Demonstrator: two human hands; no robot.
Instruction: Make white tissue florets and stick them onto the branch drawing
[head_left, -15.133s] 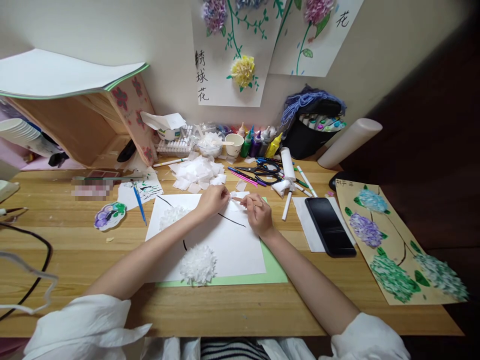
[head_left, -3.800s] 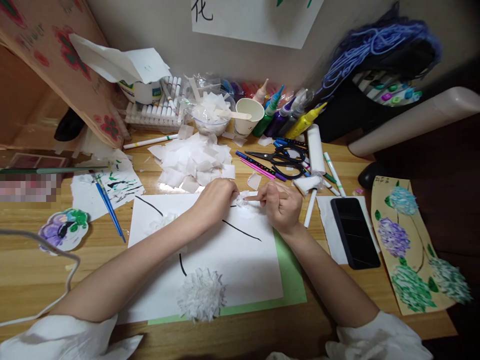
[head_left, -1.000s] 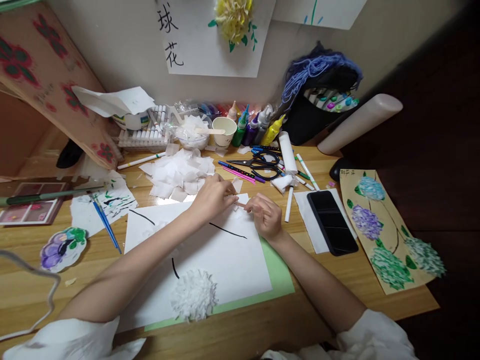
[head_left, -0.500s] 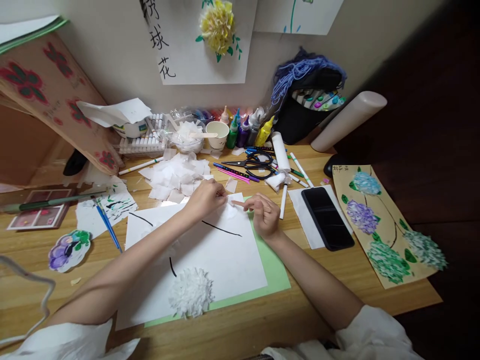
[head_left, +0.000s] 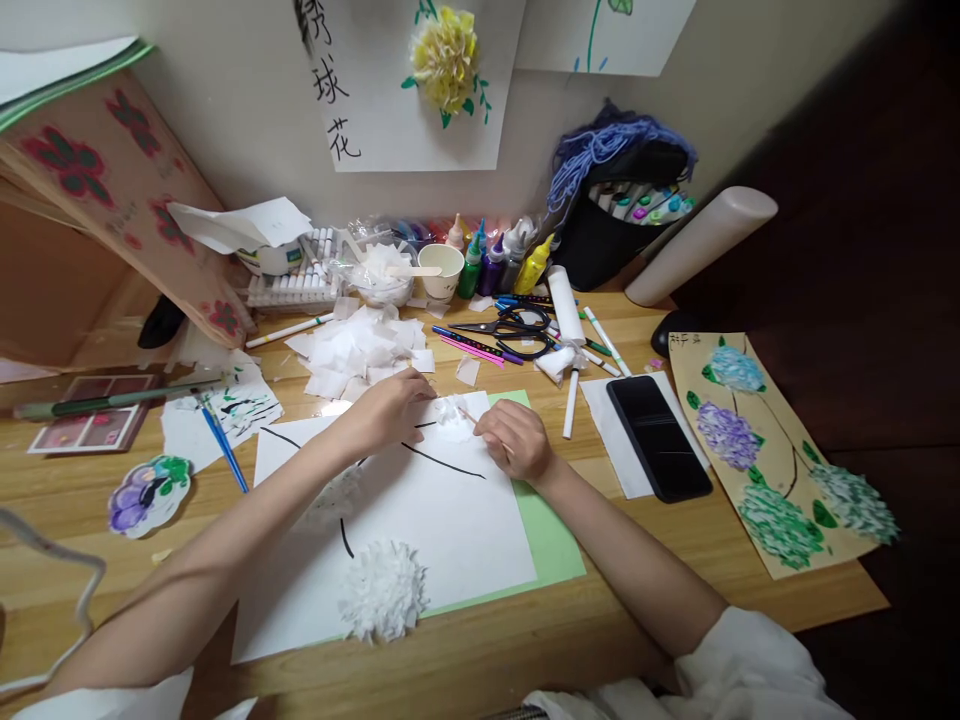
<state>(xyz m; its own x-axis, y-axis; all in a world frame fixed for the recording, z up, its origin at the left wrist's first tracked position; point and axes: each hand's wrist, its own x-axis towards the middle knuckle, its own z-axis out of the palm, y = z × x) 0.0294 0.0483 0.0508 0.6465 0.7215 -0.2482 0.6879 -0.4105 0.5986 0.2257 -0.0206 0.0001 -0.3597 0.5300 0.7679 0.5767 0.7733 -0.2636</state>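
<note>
My right hand (head_left: 516,438) is closed around a thin light-brown stick (head_left: 466,414), its tip at a white patch of paper petals (head_left: 452,418) near the top edge of the white sheet (head_left: 450,530). Left of that patch, my left hand (head_left: 394,408) is low over the sheet, fingers loosely bent and apart; nothing shows in them. The sheet carries several black curved lines. At its lower edge sits a round white paper flower (head_left: 384,590). Another white petal cluster (head_left: 334,497) is partly hidden by my left forearm. White paper scraps (head_left: 352,350) lie heaped beyond my left hand.
Black scissors (head_left: 517,325) and pens lie behind the sheet, with paint bottles (head_left: 491,265) and a paper cup (head_left: 440,272) farther back. A phone (head_left: 658,437) and a flower picture (head_left: 772,450) are on the right. A paint palette (head_left: 150,495) and brushes (head_left: 221,440) are on the left.
My left hand has moved left, away from the white petals, and its fingers have loosened. My right hand has turned and lowered slightly, still holding the stick. The view has shifted slightly.
</note>
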